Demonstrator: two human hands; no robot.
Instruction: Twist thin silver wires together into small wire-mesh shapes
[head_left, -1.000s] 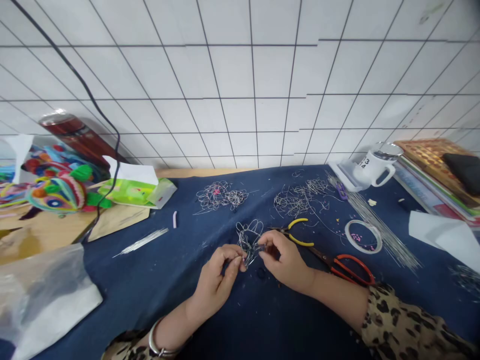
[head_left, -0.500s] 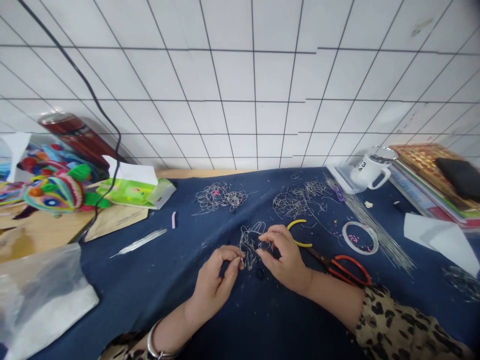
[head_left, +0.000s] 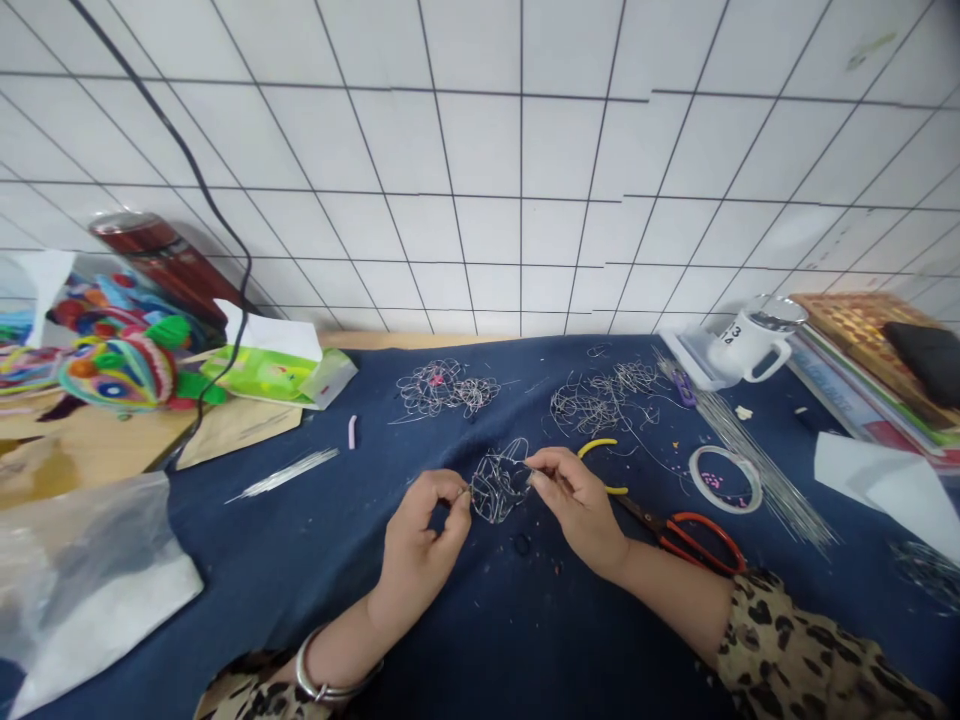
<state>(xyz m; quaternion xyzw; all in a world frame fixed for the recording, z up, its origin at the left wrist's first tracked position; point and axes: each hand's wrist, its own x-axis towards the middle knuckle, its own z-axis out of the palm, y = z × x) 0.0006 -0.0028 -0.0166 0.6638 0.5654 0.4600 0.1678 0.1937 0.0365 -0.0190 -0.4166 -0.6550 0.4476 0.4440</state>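
Observation:
A small tangle of thin silvery wire (head_left: 498, 487) is stretched between my hands over the dark blue cloth (head_left: 315, 590). My left hand (head_left: 430, 530) pinches its left edge between thumb and fingertips. At the opposite edge, the thumb and forefinger of my right hand (head_left: 576, 508) are closed on the wire. Two larger wire tangles lie farther back: one with a pink spot (head_left: 442, 388) and one to its right (head_left: 596, 402). Yellow-handled pliers (head_left: 598, 443) and red-handled scissors (head_left: 701, 540) lie beside my right forearm.
On the right are a white ring (head_left: 694, 478) with pink beads inside, a bundle of straight wires (head_left: 765, 470), a white mug (head_left: 750, 345) and stacked books (head_left: 847, 360). Leftward lie more straight wires (head_left: 289, 473), a plastic bag (head_left: 112, 600), a green packet (head_left: 277, 372) and a red flask (head_left: 161, 255).
My hands have drawn apart, the left one moving left and slightly up, the right one slightly right. The wire tangle now sits more openly between them. The whole view has shifted slightly.

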